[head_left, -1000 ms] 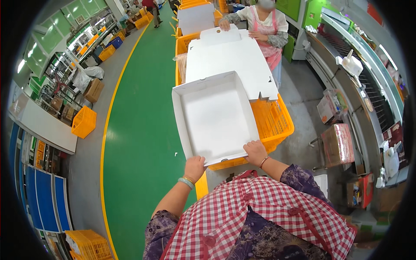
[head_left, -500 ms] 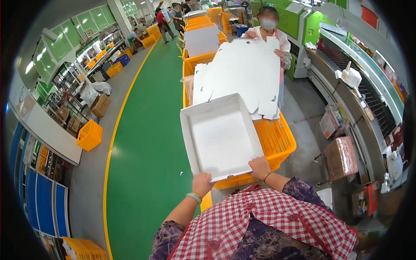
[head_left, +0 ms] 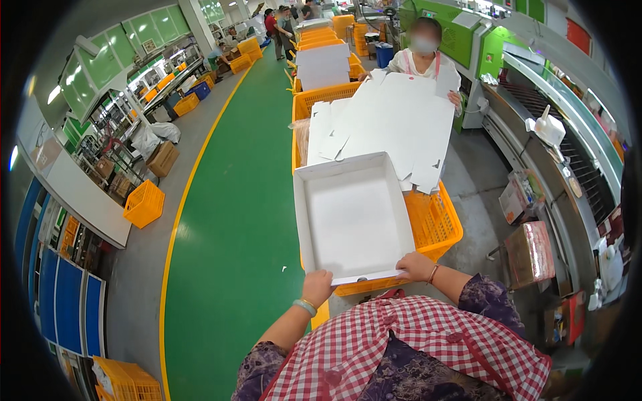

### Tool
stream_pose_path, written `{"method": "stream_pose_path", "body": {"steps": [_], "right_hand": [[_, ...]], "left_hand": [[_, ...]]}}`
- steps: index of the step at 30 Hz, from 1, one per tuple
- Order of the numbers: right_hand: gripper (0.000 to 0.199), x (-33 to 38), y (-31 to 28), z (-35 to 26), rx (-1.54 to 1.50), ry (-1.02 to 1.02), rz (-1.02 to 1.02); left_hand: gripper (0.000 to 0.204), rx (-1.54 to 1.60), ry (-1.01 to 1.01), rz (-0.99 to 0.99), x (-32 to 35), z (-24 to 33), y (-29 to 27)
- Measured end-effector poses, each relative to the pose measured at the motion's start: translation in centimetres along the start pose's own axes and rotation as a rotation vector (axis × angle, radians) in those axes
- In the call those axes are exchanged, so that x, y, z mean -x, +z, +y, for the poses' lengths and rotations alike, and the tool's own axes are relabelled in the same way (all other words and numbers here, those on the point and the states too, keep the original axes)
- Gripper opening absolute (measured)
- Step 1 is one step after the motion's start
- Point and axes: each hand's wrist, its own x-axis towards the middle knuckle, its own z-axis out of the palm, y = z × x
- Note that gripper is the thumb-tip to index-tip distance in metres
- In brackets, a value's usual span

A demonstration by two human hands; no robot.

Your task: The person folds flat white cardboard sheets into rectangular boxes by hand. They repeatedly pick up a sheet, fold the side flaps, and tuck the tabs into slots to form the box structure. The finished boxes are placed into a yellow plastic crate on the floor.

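Observation:
A folded white cardboard tray [head_left: 353, 214] with raised walls rests over an orange plastic crate [head_left: 438, 224]. My left hand [head_left: 317, 286] grips its near left corner and my right hand [head_left: 414, 266] grips its near right edge. Beyond the tray, a person in a pink apron [head_left: 422, 57] holds up a large flat white die-cut cardboard sheet [head_left: 394, 123] over the same crate. A green bangle sits on my left wrist.
More orange crates [head_left: 322, 40] with white sheets line up ahead. A green floor lane [head_left: 234, 200] with a yellow edge runs on the left, with a loose orange crate [head_left: 144, 204] beside it. A conveyor machine [head_left: 568, 134] and cardboard boxes [head_left: 528, 250] stand at right.
The other person's flat sheet has risen and tilted toward me. The tray sits squarer and nearer in my hands, and my view has swung slightly forward.

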Motion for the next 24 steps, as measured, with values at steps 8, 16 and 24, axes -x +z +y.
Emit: {"method": "stream_pose_path", "body": {"steps": [8, 16, 24], "right_hand": [[0.035, -0.3, -0.3, -0.8, 0.013, 0.096, -0.029], [0.034, 0.3, 0.7, -1.4, 0.017, 0.158, 0.047], [0.033, 0.0, 0.8, -2.1, 0.066, 0.185, 0.010]], "left_hand": [[0.028, 0.115, 0.016, -0.248, 0.0, -1.8, -2.7], [0.029, 0.148, 0.019, -0.446, -1.2, -3.0, -5.9], [0.030, 0.042, 0.043, -0.611, -1.5, -3.1, -5.4]]}}
